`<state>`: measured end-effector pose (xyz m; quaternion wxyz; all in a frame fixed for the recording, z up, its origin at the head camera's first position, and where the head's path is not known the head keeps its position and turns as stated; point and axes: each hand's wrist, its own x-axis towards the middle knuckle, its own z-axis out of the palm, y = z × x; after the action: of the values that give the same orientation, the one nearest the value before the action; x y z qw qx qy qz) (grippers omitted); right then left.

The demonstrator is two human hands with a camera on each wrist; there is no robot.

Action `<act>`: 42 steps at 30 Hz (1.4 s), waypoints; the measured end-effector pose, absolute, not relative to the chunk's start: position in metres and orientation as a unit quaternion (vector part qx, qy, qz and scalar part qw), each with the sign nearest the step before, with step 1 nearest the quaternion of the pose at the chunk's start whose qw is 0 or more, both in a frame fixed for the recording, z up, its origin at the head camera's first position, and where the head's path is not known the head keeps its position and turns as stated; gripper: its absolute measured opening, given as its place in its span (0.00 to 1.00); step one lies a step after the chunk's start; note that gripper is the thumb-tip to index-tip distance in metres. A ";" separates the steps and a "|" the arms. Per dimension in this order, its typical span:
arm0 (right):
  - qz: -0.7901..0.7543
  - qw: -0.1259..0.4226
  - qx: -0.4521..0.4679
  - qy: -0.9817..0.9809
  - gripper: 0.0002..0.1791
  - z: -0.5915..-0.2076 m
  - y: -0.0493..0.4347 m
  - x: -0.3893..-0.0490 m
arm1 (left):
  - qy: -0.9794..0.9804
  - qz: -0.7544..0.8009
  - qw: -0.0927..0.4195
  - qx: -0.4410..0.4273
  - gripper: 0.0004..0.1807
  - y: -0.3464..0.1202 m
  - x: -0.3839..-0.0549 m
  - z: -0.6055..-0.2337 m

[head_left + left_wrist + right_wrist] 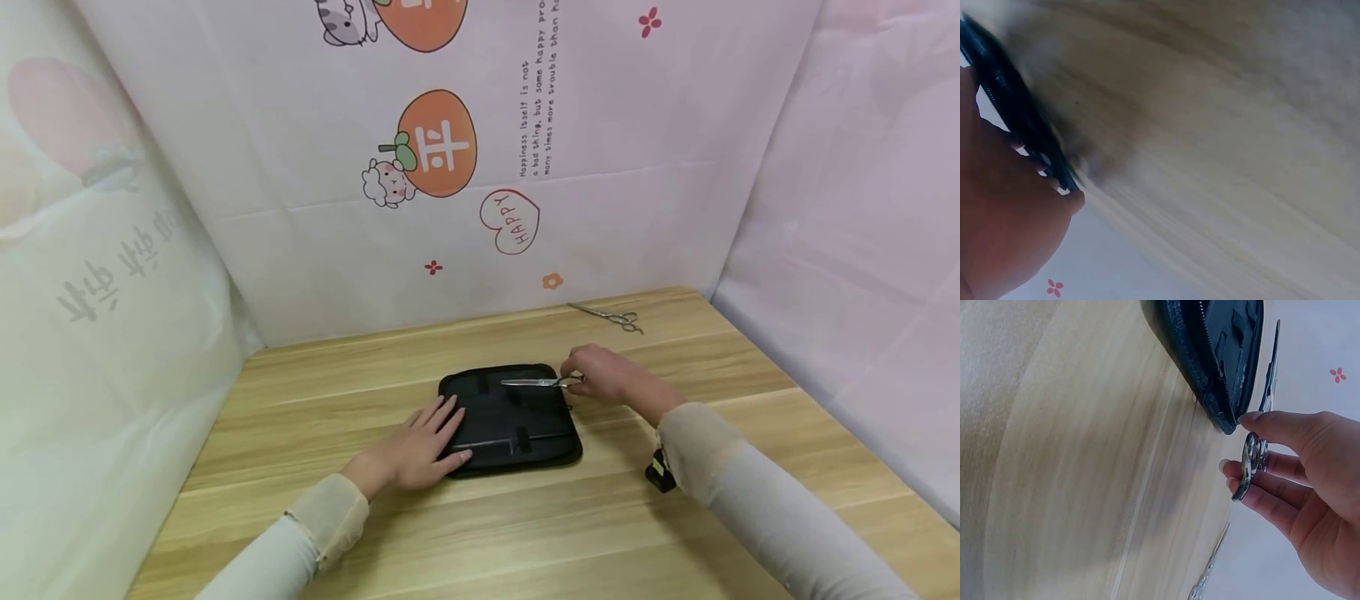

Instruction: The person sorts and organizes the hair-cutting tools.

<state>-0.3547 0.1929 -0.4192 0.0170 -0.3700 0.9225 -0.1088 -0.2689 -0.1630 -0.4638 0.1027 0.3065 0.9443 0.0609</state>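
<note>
A black zippered case (487, 421) lies flat on the wooden table, with dark straps across its upper face. My left hand (416, 450) rests on the case's left edge, fingers straight and spread. In the left wrist view, that hand's fingertips touch the rim of the case (1013, 94). Over the far right part of the case, my right hand (603, 375) holds silver scissors (528, 382) by the handle loops, blades pointing left. The right wrist view shows thumb and fingers pinching the scissors' handle (1250, 459) near the case's zipper corner.
A second pair of silver scissors (622, 318) lies near the table's back edge, right of the case. White printed cloth (315, 250) hangs behind the table (315, 400) and along both sides. A small black device (660, 473) sits at the right cuff.
</note>
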 end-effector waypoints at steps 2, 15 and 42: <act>-0.107 0.019 -0.370 0.923 0.11 -0.420 0.192 -0.355 | 0.946 0.056 0.108 0.299 0.44 -0.164 -0.268 -0.466; -0.099 0.019 -0.354 0.930 0.11 -0.420 0.191 -0.358 | 0.949 0.017 0.149 0.277 0.44 -0.162 -0.269 -0.466; -0.071 0.021 -0.355 0.932 0.09 -0.418 0.169 -0.374 | 0.946 -0.011 0.182 0.267 0.44 -0.158 -0.267 -0.454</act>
<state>-0.3743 0.1690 -0.4182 0.0209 -0.3548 0.9320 -0.0707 -0.2667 -0.1579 -0.4543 0.1819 0.2668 0.9463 -0.0115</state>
